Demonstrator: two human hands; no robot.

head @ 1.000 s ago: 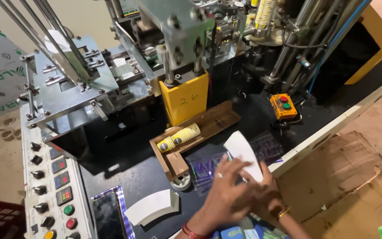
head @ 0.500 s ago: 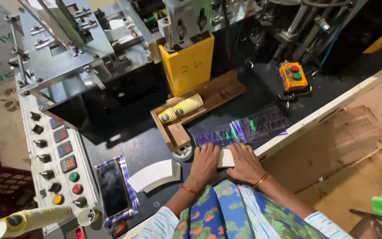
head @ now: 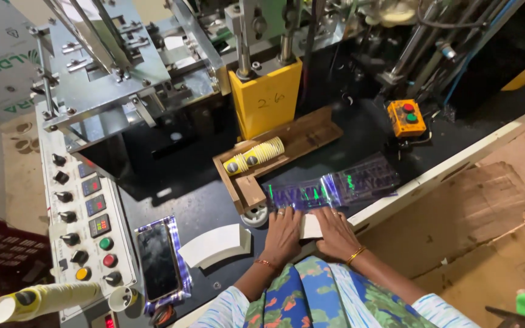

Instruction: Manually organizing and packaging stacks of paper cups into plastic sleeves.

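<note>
Lower centre of frame: garment with blue, green and orange floral print, white patterned sleeves. Left hand (head: pixel 282 234): ring, beaded red-gold bangle. Right hand (head: pixel 336 234): thin gold bangle.

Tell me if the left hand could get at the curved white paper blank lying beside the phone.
Probably yes. The left hand rests on a stack of white paper blanks, and only bare black table separates it from the curved white paper blank; nothing stands between.

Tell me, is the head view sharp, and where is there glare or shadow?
Head view: mostly sharp; glare on the clear plastic sleeve and phone screen; deep shadow under the machine; both hands, left hand and right hand, evenly lit on white paper.
</note>
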